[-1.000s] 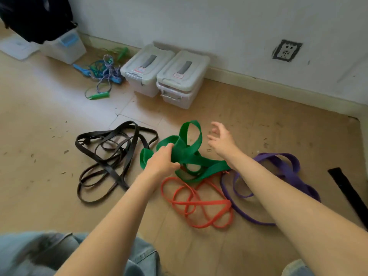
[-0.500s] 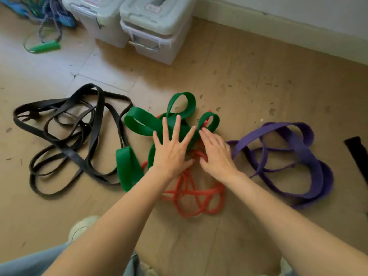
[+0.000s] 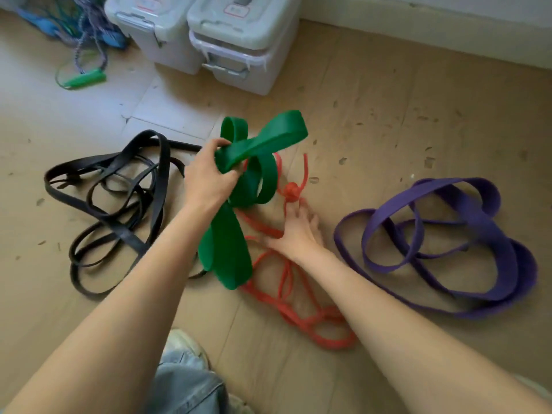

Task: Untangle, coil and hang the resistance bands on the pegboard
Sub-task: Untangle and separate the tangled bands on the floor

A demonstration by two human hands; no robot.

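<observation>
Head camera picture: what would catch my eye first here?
The bright green band, gripped and lifted by the left hand at centre. Beneath it the knotted orange band, touched by the right hand, with the purple band at right and black bands at left.

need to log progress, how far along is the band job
Early. Nothing is coiled or hung, and no pegboard is in view. In hand: the left hand grips the green band, lifting it off the red band, which the right hand rests on. Left: the knotted red, black band and purple band lie tangled on the floor.
</observation>
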